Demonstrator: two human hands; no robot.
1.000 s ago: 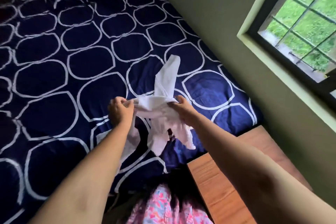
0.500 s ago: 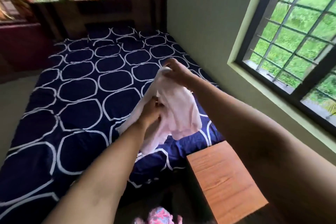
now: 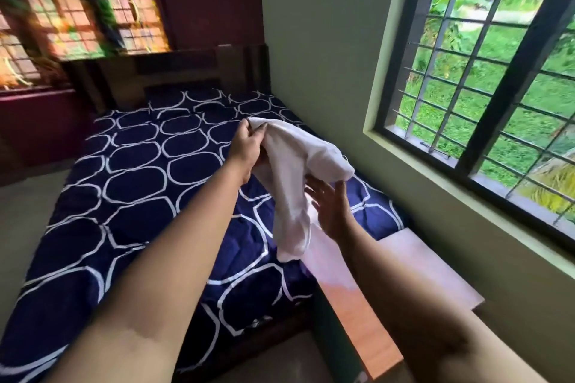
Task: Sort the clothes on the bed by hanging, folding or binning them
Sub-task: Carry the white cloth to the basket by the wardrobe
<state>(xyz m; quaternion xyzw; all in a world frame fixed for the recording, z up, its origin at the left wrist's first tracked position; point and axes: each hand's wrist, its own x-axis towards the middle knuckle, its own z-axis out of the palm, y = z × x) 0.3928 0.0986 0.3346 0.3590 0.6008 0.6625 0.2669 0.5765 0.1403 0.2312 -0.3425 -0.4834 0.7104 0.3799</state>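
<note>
Garment, white (image 3: 295, 165): soft pale cloth, held in the air above the right-hand side of the bed, near its foot. One end is gathered at the upper left. The middle arches over to a bunched fold at the right. A long tail hangs down from the middle, and its lower edge is blurred.

Left hand (image 3: 247, 149): arm stretched forward, fingers (image 3: 252, 133) curled round the gathered upper end of the garment, gripping it.

Right hand (image 3: 331, 207): lower and to the right, palm turned toward the cloth, fingers (image 3: 341, 193) straight and spread, holding nothing. The fingertips reach the underside of the bunched fold; whether they press on it cannot be told.

Bed (image 3: 140, 183): covered in a navy spread printed with white rounded rings, its long side set against the wall.

Headboard (image 3: 174, 71): dark wood, at the far end of the bed.

Bench (image 3: 420, 264): reddish-brown wooden top, just beside the foot corner of the bed, below the right forearm.

Wall (image 3: 311, 40): pale green, running along the bed's right side.

Window (image 3: 485, 87): dark frame with a metal grille, set in that wall; green grass and foliage outside.

Floor (image 3: 18, 211): plain grey, left of the bed.
</note>
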